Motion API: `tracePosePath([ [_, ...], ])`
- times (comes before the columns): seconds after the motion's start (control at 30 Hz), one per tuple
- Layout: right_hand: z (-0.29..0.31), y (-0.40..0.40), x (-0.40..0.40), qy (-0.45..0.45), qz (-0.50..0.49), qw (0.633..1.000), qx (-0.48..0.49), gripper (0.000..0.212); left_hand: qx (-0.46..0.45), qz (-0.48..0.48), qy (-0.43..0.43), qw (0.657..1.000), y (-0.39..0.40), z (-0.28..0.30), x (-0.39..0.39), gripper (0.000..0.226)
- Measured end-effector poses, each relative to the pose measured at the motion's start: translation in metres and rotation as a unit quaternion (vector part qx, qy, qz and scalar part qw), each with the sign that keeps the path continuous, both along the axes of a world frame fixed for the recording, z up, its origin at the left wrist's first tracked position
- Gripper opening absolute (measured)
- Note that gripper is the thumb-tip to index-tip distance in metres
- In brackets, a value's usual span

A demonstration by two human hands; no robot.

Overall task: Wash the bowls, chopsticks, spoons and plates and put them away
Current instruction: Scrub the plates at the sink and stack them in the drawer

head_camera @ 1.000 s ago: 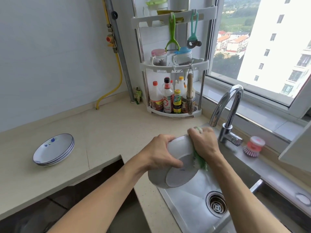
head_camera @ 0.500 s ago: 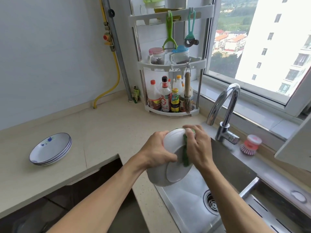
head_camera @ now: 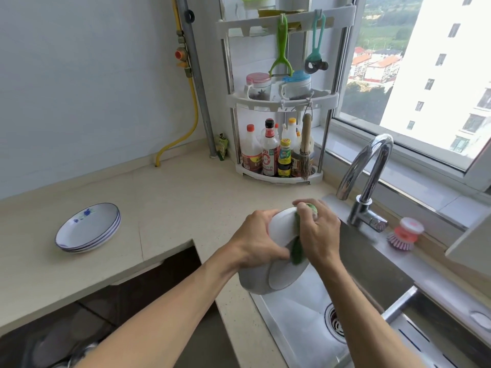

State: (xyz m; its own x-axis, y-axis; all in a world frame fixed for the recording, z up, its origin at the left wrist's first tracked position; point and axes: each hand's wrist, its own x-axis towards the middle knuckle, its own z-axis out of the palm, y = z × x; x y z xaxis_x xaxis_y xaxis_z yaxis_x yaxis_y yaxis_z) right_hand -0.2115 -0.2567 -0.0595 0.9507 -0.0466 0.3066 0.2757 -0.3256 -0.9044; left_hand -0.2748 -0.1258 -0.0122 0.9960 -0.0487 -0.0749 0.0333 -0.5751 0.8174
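Note:
A white bowl (head_camera: 268, 280) is tilted on its side over the left edge of the steel sink (head_camera: 300, 328). My left hand (head_camera: 255, 243) grips its rim and outer wall from the left. My right hand (head_camera: 317, 232) grips a green scouring cloth (head_camera: 297, 251) and presses it against the bowl's upper rim and inside. Part of the cloth is hidden under my fingers. A stack of white plates with blue flowers (head_camera: 87, 227) lies on the counter to the left.
A curved chrome tap (head_camera: 369, 171) stands behind the sink, with a pink dish brush (head_camera: 403, 233) to its right. A corner rack (head_camera: 279, 102) holds sauce bottles and jars. A dark hob recess (head_camera: 93, 314) lies at the lower left. The beige counter (head_camera: 186, 203) stretches between plates and sink.
My right hand with the cloth has slid from the bowl's right side across to its upper rim and inside. The bowl stays tilted in my left hand over the sink edge.

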Motion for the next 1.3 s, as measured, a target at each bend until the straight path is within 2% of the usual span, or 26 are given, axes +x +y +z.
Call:
tracePosePath([
  [0.13, -0.010, -0.017, 0.012, 0.111, -0.018, 0.991, 0.068, 0.061, -0.032, -0.007, -0.025, 0.999, 0.010, 0.002, -0.009, 0.060],
  [0.2, -0.009, -0.021, 0.016, 0.129, 0.001, 0.991, 0.039, 0.063, -0.053, -0.011, -0.001, 0.999, 0.017, 0.002, -0.010, 0.058],
  [0.27, -0.002, -0.022, 0.014, 0.104, 0.031, 0.994, -0.010, 0.058, -0.042, -0.027, 0.052, 0.997, 0.020, 0.003, -0.006, 0.058],
  [0.33, 0.009, -0.015, 0.011, 0.048, 0.081, 0.991, -0.093, 0.043, 0.001, -0.050, 0.089, 0.995, 0.014, 0.003, -0.001, 0.055],
  [0.4, 0.022, -0.004, 0.007, -0.006, 0.127, 0.976, -0.179, 0.036, 0.026, -0.055, 0.087, 0.994, 0.005, 0.002, 0.003, 0.050],
  [0.43, 0.026, 0.000, 0.004, -0.024, 0.133, 0.973, -0.189, 0.035, 0.028, -0.047, 0.077, 0.995, 0.003, 0.002, 0.005, 0.046],
  [0.6, 0.010, 0.004, -0.008, -0.108, 0.096, 0.982, -0.123, 0.037, -0.016, 0.007, 0.026, 0.999, 0.005, 0.000, 0.003, 0.043],
  [0.77, -0.005, -0.015, 0.009, 0.024, 0.053, 0.998, -0.023, 0.050, -0.044, 0.017, 0.003, 0.999, 0.011, 0.000, -0.002, 0.052],
  [0.87, 0.008, 0.008, -0.009, -0.046, 0.068, 0.995, -0.049, 0.040, -0.034, 0.020, 0.002, 0.999, 0.006, -0.002, 0.002, 0.054],
  [0.93, 0.003, 0.011, -0.015, -0.052, 0.058, 0.996, -0.036, 0.039, -0.027, 0.010, 0.006, 1.000, 0.003, -0.002, 0.000, 0.051],
  [1.07, -0.015, -0.014, 0.002, 0.100, 0.020, 0.994, 0.034, 0.034, -0.039, 0.009, -0.006, 0.999, 0.011, -0.004, -0.007, 0.051],
  [1.17, -0.007, 0.002, -0.011, 0.015, 0.050, 0.999, -0.001, 0.028, -0.050, 0.020, -0.006, 0.999, 0.009, -0.004, -0.004, 0.051],
  [1.23, -0.004, 0.010, -0.016, -0.047, 0.065, 0.996, -0.029, 0.034, -0.063, 0.019, 0.006, 0.998, 0.006, -0.007, -0.005, 0.049],
  [1.3, -0.008, 0.000, -0.010, -0.026, 0.060, 0.997, -0.031, 0.038, -0.092, 0.025, 0.017, 0.995, 0.008, -0.011, -0.007, 0.050],
])
